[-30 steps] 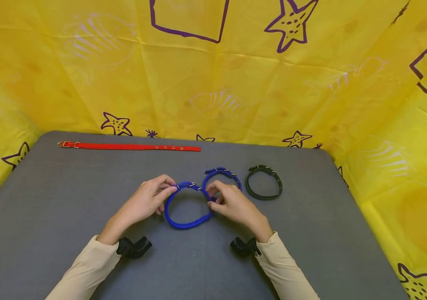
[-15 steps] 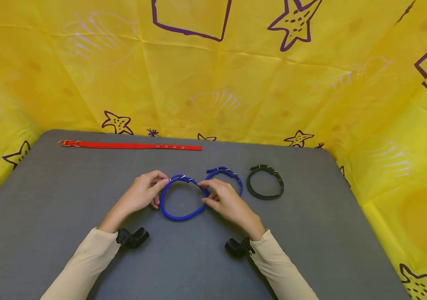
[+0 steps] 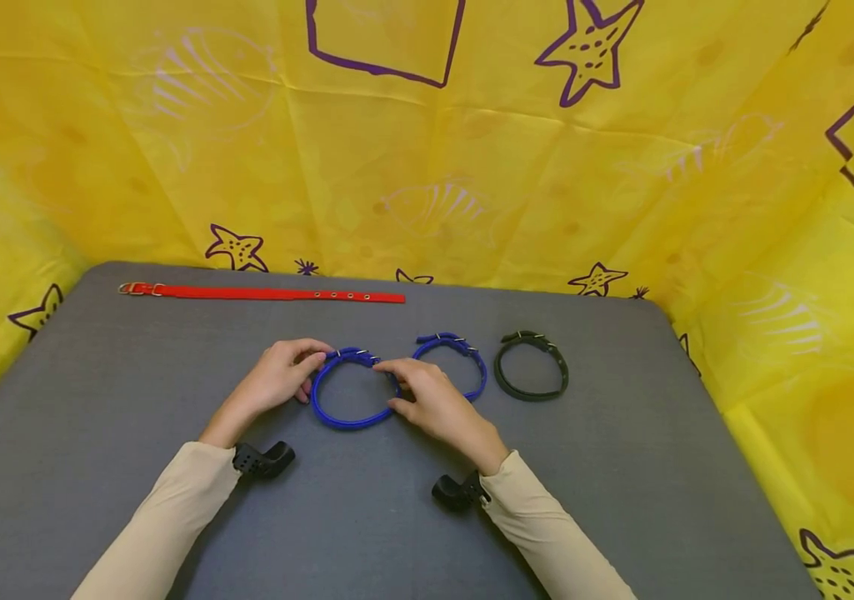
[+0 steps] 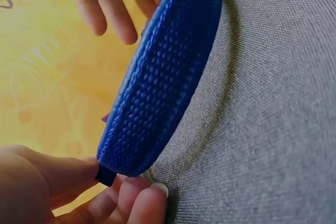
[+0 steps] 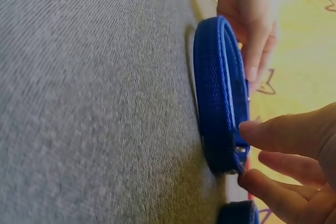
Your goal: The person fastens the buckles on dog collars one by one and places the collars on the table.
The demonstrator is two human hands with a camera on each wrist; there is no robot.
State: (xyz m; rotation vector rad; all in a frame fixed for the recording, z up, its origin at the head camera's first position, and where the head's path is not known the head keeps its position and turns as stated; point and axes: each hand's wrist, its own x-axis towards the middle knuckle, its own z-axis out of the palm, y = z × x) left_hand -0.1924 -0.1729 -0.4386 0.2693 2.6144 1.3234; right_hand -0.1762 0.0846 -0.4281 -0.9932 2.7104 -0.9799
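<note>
A blue collar (image 3: 352, 424), buckled into a ring, sits on the grey table between both hands. My left hand (image 3: 274, 379) pinches its upper left side; in the left wrist view thumb and fingers meet around a short strap end (image 4: 106, 176). At the collar's right side, my right hand (image 3: 434, 402) holds it between thumb and fingertips, near metal fittings in the right wrist view. Just behind the right hand lies a second buckled blue collar (image 3: 483, 375), partly covered by that hand. A dark green collar (image 3: 530, 395) forms a ring farther right.
A red collar (image 3: 247, 292) stretches out flat along the far side of the grey table (image 3: 367, 525), buckle to the left. Yellow patterned cloth (image 3: 427, 150) hangs behind and beside the table. Each wrist carries a black camera mount.
Both hands have shifted left and slightly away from me, carrying the front blue collar apart from the second blue one. The red, green and second blue collars stay put.
</note>
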